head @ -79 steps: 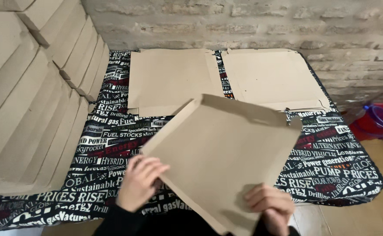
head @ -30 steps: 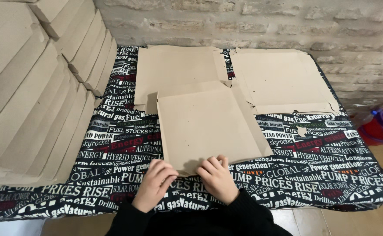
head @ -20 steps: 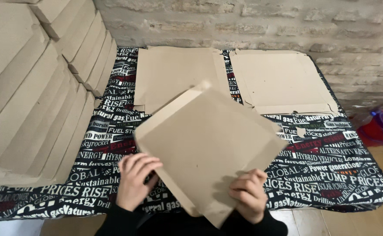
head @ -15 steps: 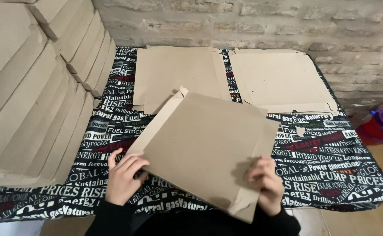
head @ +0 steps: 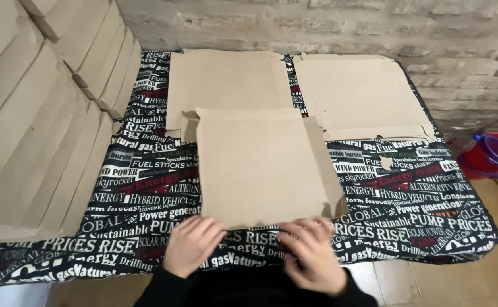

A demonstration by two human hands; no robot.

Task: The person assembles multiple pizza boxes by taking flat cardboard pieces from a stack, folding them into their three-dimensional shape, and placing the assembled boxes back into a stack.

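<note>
Two bare hands are down at the near edge of the counter (head: 146,239), which is covered by a black cloth printed all over with white and red lettering. Flat brown cardboard sheet (head: 263,165) lies in the middle of that cloth, squared up to the person, with a little flap sticking out at its lower right corner. Left hand (head: 193,243) rests palm down with fingers loosely spread, fingertips right at the sheet's near edge, not gripping anything. Right hand (head: 312,251) is the same deal, open and flat, fingers touching the near edge by that corner flap, nothing pinched as far as I can see. Behind the sheet there's another flat brown cardboard piece (head: 226,79), partly tucked under it, and a second flat cardboard blank (head: 362,94) just beside it on the right. Big leaning stack of folded brown cardboard boxes (head: 38,119) fills the left side. Off the counter on the right, a red plastic tub (head: 490,162) sits on the floor by the brick wall (head: 374,23).
</note>
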